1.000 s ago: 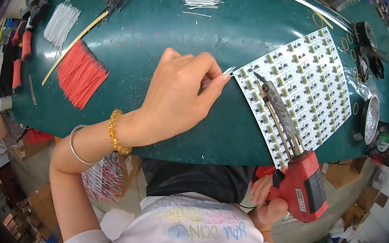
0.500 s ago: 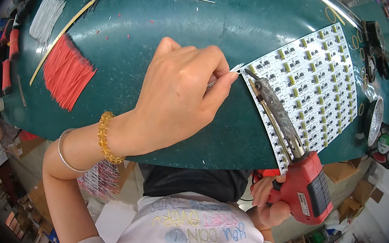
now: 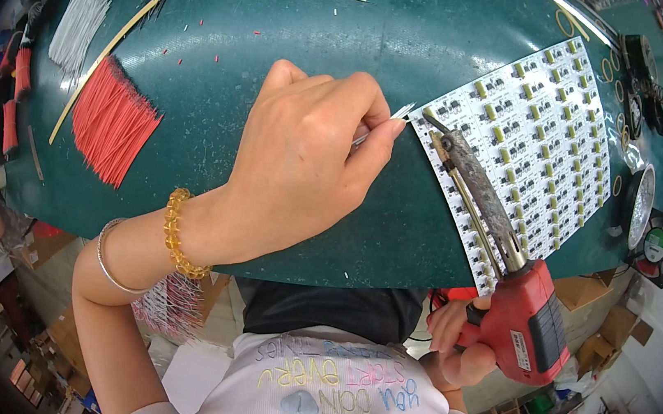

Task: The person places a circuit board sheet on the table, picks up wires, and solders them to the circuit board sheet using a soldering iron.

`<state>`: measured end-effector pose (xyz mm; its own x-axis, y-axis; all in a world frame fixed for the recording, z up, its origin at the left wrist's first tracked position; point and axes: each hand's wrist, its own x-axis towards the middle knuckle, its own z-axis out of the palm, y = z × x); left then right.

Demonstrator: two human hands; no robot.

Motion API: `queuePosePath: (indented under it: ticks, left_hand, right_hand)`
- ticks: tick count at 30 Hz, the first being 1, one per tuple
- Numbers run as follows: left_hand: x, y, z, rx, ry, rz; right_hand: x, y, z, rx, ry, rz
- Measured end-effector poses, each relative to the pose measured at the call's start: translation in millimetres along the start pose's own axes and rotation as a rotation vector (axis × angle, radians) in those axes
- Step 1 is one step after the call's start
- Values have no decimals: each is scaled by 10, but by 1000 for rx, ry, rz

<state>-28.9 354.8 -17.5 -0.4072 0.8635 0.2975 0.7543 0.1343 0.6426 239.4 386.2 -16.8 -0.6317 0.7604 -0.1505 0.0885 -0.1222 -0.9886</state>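
A few thin white wires [image 3: 403, 113] are pinched between the thumb and forefinger of the left hand [image 3: 305, 154], the other fingers being curled in; how many are held cannot be told. Their ends are pointed at the nearest corner of the board [image 3: 554, 143], which lies flat on the table [image 3: 248, 6], just right of the left fingertips and beyond the right hand [image 3: 454, 338]. By the right hand the gun [image 3: 528, 322] is gripped at its red handle, its barrel angled over the board toward the left fingertips. Whether its trigger is pressed cannot be told.

The wires are judged to be very light, springy and apt to roll or fan out, so a pinch close behind the ends should be suited. The gun is probably the heaviest thing held, with its weight toward the handle; the barrel and tip, likely hot, are best left untouched. The board is likely stiff and thin, its small parts easily knocked, and is best held by its edges.

Compared with one second ago, the gun's tip has been brought nearer the wires. Since half a second ago little has been changed: the left pinch is kept, and the tip has been shifted slightly away from the wire ends. Contact between them cannot be confirmed.
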Motion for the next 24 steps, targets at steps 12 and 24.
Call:
queuePosePath:
  ticks: [12, 24]
  left_hand:
    - [-2, 21, -66, -13, 2, -71]
    - [-6, 129, -6, -51, -23, -118]
  right_hand:
    - [-46, 363, -143, 269, -69, -278]
    - [-84, 185, -114, 160, 36, -153]
